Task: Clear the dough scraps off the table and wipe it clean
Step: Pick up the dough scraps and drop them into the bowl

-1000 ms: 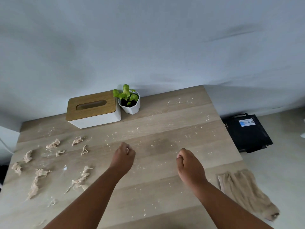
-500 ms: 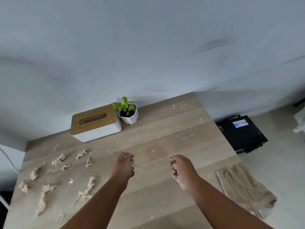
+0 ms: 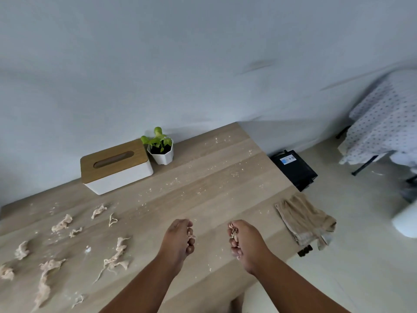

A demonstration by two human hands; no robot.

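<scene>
Both hands, left (image 3: 178, 238) and right (image 3: 244, 241), clench dough scraps (image 3: 233, 231) above the surface (image 3: 203, 195); more scraps (image 3: 116, 256) lie left.

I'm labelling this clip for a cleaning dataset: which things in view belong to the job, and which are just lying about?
Part of the job:
- dough scraps strewn over the table
- bits held in the left hand and right hand
- beige cloth at the table's right edge, likely for wiping

Just lying about:
- tissue box
- potted plant
- black box on the floor
</scene>
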